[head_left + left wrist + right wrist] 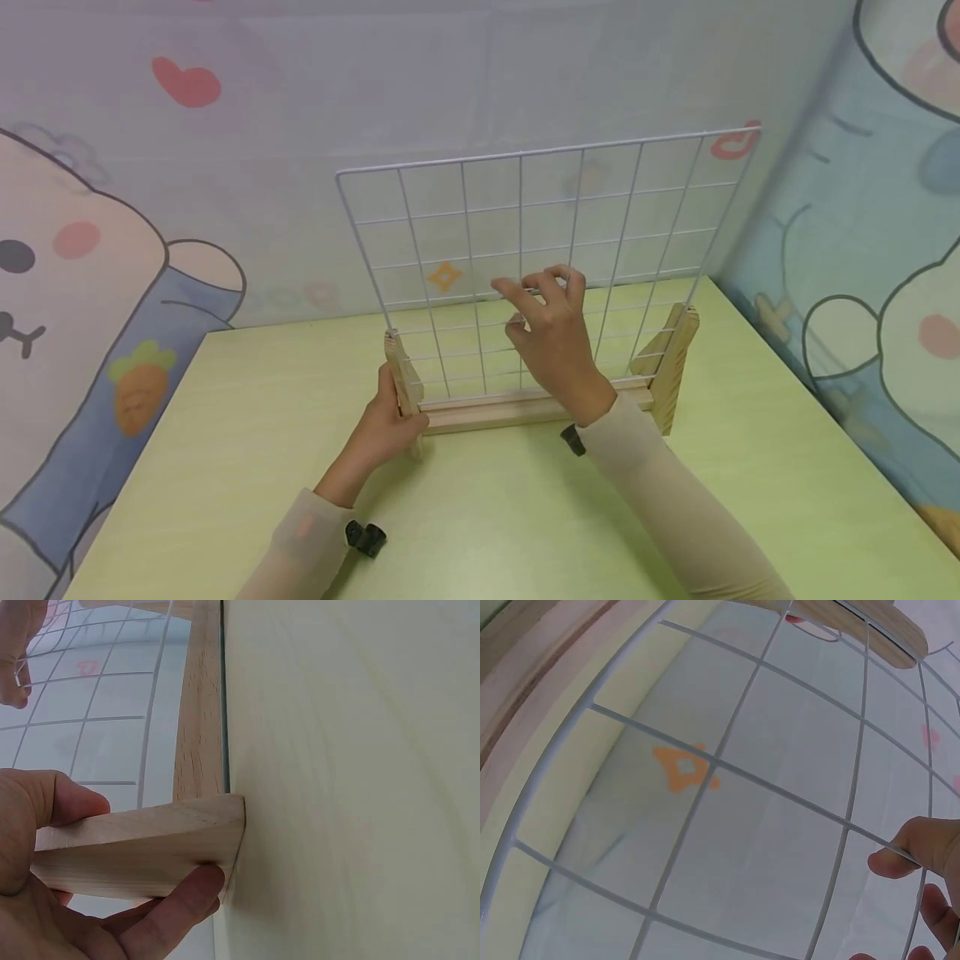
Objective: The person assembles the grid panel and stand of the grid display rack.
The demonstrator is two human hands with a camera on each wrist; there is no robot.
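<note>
A white wire grid panel (495, 250) leans back in a wooden stand, its lower edge along a wooden crossbar (495, 414). My left hand (386, 425) grips the left wooden side piece (405, 375). In the left wrist view, the thumb lies on one face of that side piece (150, 847) and fingers press the other. My right hand (558, 333) is at the middle of the panel, thumb and fingers curled at its wires. In the right wrist view, the thumb (896, 859) meets a wire crossing, with more fingertips below it.
The right wooden side piece (675, 367) stands at the crossbar's far end. All of this is on a pale yellow-green table (262, 450). Behind and to the right hang cartoon-printed cloths (300, 100), close to the table's edges.
</note>
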